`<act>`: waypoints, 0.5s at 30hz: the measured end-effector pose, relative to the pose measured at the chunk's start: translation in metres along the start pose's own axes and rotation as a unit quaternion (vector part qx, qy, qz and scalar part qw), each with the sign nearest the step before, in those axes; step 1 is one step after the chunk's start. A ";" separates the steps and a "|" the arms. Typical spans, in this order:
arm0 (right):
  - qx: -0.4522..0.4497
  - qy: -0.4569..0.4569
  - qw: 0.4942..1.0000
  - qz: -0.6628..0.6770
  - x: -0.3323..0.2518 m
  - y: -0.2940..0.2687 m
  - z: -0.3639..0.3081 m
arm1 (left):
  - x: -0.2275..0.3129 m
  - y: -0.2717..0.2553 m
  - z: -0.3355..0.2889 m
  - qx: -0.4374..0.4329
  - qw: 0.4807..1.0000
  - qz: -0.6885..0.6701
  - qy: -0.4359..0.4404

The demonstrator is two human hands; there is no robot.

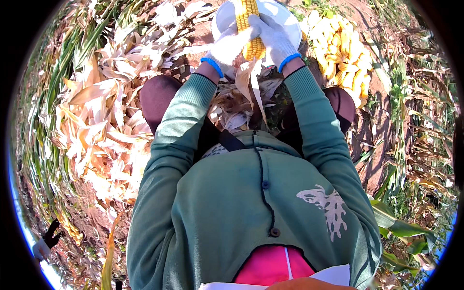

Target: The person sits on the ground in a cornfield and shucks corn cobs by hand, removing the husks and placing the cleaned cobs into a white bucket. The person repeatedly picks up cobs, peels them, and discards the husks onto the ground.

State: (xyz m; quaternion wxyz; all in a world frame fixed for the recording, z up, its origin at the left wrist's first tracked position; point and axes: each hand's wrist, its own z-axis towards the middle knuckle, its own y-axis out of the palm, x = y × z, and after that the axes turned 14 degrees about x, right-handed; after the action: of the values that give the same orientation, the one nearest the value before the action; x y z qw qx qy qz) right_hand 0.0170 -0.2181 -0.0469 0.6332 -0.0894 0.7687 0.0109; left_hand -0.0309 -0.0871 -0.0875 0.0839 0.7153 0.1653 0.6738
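Both hands wear white knit gloves with blue cuffs and meet at the top middle. A yellow ear of corn (pixel 247 10) stands lengthwise between them, its kernels bare. My left hand (pixel 226 47) closes on it from the left, and its fingers reach across the lower part. From the right, my right hand (pixel 274 39) grips the same ear. Dry, pale husk leaves (pixel 250 83) hang just below the ear's near end. Behind the hands is a round white basin (pixel 285 17), partly hidden by gloves and corn; what it holds cannot be made out.
A large heap of dry husks (pixel 108 101) spreads on the left. To the right lies a pile of husked yellow corn ears (pixel 344 53) on reddish soil. Corn stalks and leaves (pixel 420 140) line the right side. My bent knees (pixel 159 99) flank the husks between my legs.
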 end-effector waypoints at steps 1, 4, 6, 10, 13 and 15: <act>0.019 -0.062 0.996 0.056 0.011 0.000 0.001 | -0.005 -0.004 0.002 0.008 0.996 -0.092 -0.010; 0.046 -0.081 0.993 0.070 0.020 0.004 -0.021 | -0.008 -0.020 0.007 0.041 0.957 -0.283 -0.041; -0.027 0.074 0.995 0.065 0.029 -0.004 -0.027 | -0.005 -0.021 0.008 0.055 0.938 -0.339 -0.050; -0.152 -0.089 0.979 0.103 0.093 -0.015 -0.015 | -0.011 -0.023 0.007 0.053 0.947 -0.318 -0.005; -0.120 0.120 0.967 0.188 0.049 0.005 -0.051 | -0.013 -0.026 0.005 0.062 0.955 -0.290 0.026; -0.148 0.195 0.960 0.137 0.031 -0.001 -0.058 | -0.006 -0.024 0.006 0.102 0.948 -0.301 0.010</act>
State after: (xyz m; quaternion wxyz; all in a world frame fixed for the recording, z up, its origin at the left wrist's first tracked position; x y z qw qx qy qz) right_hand -0.0447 -0.2307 -0.0657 0.4436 -0.0769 0.8717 0.1935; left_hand -0.0279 -0.0662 -0.1023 0.2081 0.6300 0.4413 0.6042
